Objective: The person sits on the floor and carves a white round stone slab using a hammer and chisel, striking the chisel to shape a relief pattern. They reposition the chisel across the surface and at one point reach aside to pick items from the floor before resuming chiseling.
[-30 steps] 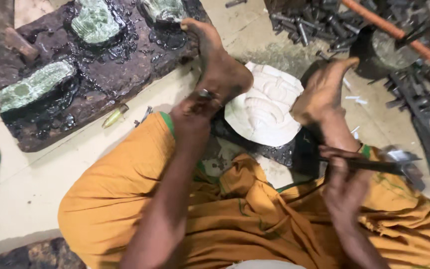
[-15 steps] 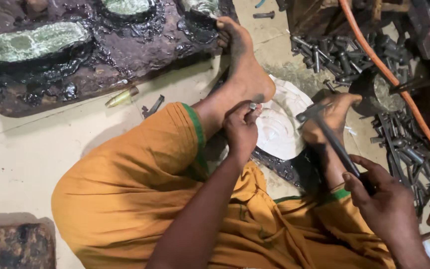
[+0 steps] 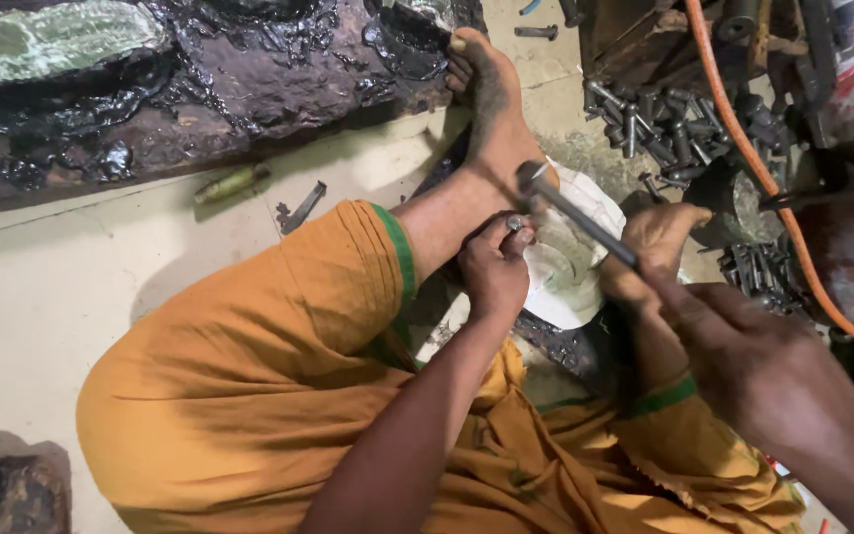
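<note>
My left hand (image 3: 493, 269) is closed around a small metal punch whose top shows at my fingers, set upright against a white embossed metal sheet (image 3: 567, 272). My right hand (image 3: 743, 351) grips the handle of a hammer (image 3: 570, 213), whose head hangs just above the punch. The white sheet lies on a dark block between my two bare feet (image 3: 491, 109), which rest on either side of it. I sit on the floor in orange trousers (image 3: 279, 386) with green cuffs.
A long dark pitch slab (image 3: 200, 89) with greenish metal pieces set in it lies at the top left. A pile of metal punches (image 3: 644, 119) sits at the top right beside an orange hose (image 3: 743, 148). Small metal scraps (image 3: 298, 208) lie on the pale floor.
My left hand has moved from my ankle onto the white sheet with the punch. My right hand has swung the hammer up and over, so its head is now above the punch.
</note>
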